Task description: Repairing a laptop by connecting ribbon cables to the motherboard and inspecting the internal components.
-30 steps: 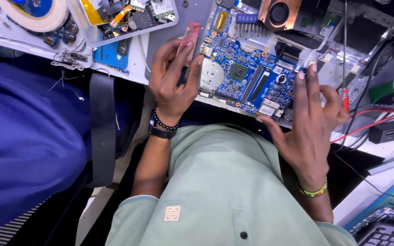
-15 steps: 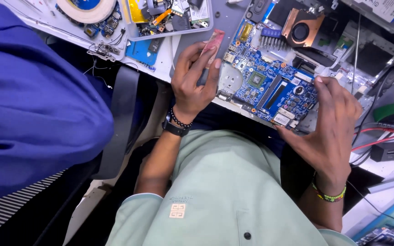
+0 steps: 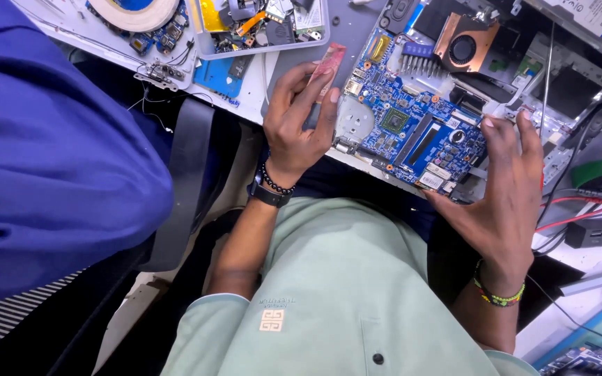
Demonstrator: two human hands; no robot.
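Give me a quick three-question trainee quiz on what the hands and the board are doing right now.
1. True or false: the left hand holds a pink strip.
2. Where does the right hand rest? A) on the tape roll B) on the right edge of the blue board C) on the fan
3. Fill in: the copper fan lies at the board's far ____ corner.

Key:
1. True; fingers pinch it at the board's left edge.
2. B; fingers spread at the right edge.
3. Right.
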